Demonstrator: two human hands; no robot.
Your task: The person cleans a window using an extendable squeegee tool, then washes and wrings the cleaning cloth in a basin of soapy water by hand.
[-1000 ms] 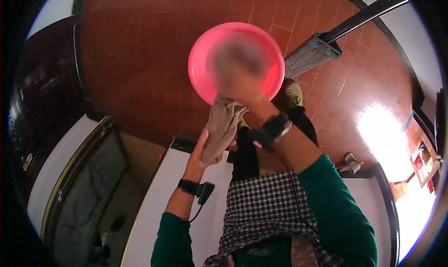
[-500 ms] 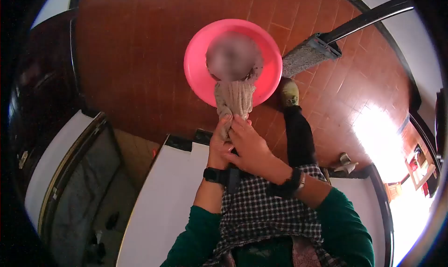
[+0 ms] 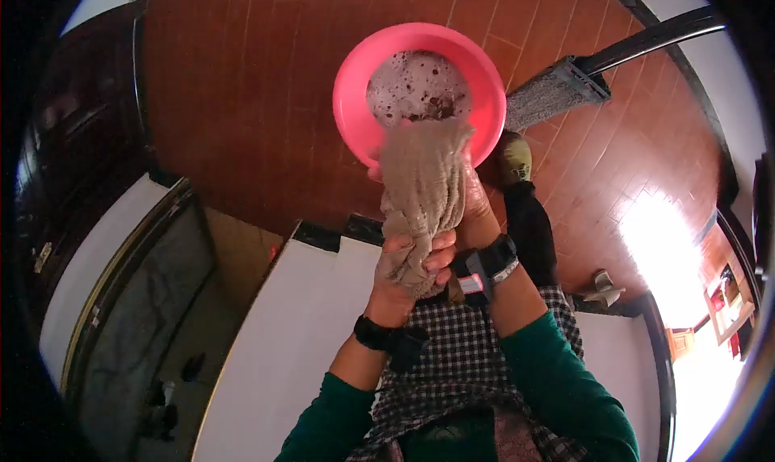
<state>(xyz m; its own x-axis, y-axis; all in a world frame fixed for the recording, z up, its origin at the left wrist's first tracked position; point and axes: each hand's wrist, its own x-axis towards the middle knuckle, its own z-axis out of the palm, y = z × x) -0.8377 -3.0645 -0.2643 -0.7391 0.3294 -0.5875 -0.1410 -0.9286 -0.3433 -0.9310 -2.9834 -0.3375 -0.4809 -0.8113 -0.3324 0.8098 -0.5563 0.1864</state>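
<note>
A wet, beige-grey cloth [image 3: 424, 175] stretches from my lap toward the pink basin [image 3: 353, 107], its far end over the basin's near rim. My left hand [image 3: 395, 272] is closed around the near end of the cloth, with folds bunched between the fingers. Farther along, my right hand [image 3: 478, 199] holds the cloth from beneath and the right side. Most of its fingers are hidden behind the fabric; some tips show at the cloth's left edge. Greyish, foamy water [image 3: 416, 82] with dark specks lies in the basin.
A flat mop with a grey pad [image 3: 553, 97] lies right of the basin, its dark handle [image 3: 650, 38] running to the upper right. My shoe [image 3: 517, 157] is beside the basin. Below left is a white ledge [image 3: 295, 317]. Red-brown tiles [image 3: 250, 82] cover the floor.
My right hand has moved from above the cloth, near the left hand, to farther along and beneath it. The cloth is spread wider and looks raised. The basin's water is now sharp, not blurred.
</note>
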